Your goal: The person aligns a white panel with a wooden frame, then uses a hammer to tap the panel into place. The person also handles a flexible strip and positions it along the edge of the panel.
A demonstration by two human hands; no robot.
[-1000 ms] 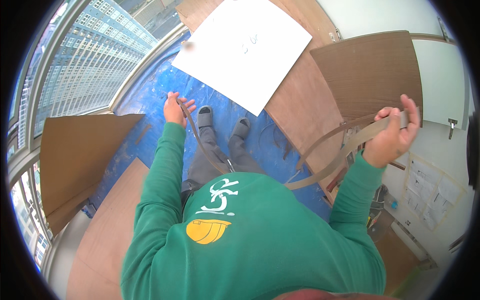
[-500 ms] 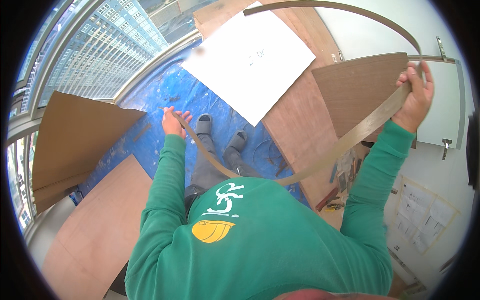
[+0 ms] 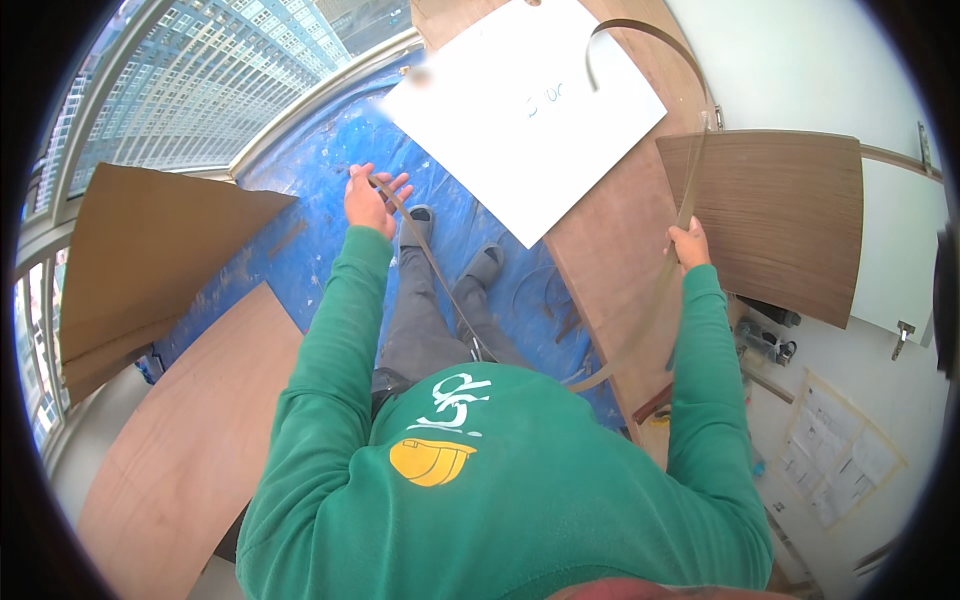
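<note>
A long, thin brown edge-banding strip (image 3: 648, 28) runs between my two hands and sags in a loop toward my waist. My left hand (image 3: 370, 203) holds it near one end between thumb and palm, the other fingers partly spread, above the blue floor sheet. My right hand (image 3: 690, 245) is closed round another part of the strip, in front of a dark wood-grain panel (image 3: 770, 200). Beyond that hand the strip's free end curls up and over a white board (image 3: 520, 130) with handwriting on it. Part of the strip is blurred.
Blue plastic sheeting (image 3: 330, 180) covers the floor under my slippers. A brown cardboard piece (image 3: 150, 270) and a curved plywood sheet (image 3: 190, 450) stand at the left by the window. A plywood surface (image 3: 610, 270) lies at right, tools beside it. White cabinets (image 3: 820, 70) line the right wall.
My right hand has moved left and down, nearer the body, still holding the strip. The strip's free end has swung right and lower. My left hand has risen slightly to the right.
</note>
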